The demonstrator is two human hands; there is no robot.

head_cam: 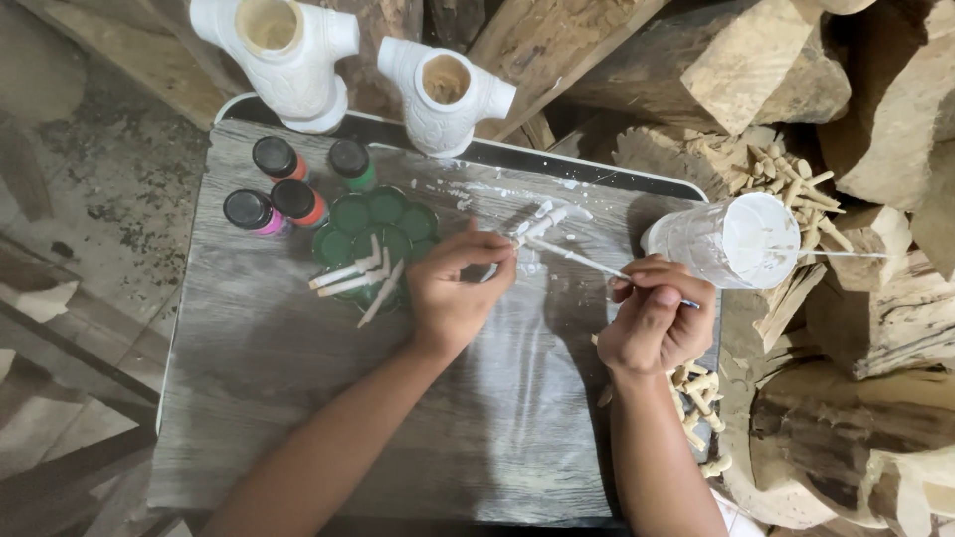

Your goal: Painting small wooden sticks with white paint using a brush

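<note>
Centre frame: left hand (453,288) pinches a small white-coated wooden peg (542,221); right hand (652,318) grips a thin brush (582,261) — tip touching the peg. Grey wood-grain board (259,398) beneath; green scalloped palette (383,224) at upper left, paint-smeared cup (736,241) at right.

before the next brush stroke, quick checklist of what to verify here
1. Left hand grips the small white piece: ok.
2. Right hand holds the brush, tip at the piece: ok.
3. White paint cup lies tipped beside the right hand; spill: cannot tell.
4. Four paint bottles capped and upright: ok.
5. Painted sticks rest on the green palette: ok.
6. Board free of smears: not ok.
</note>
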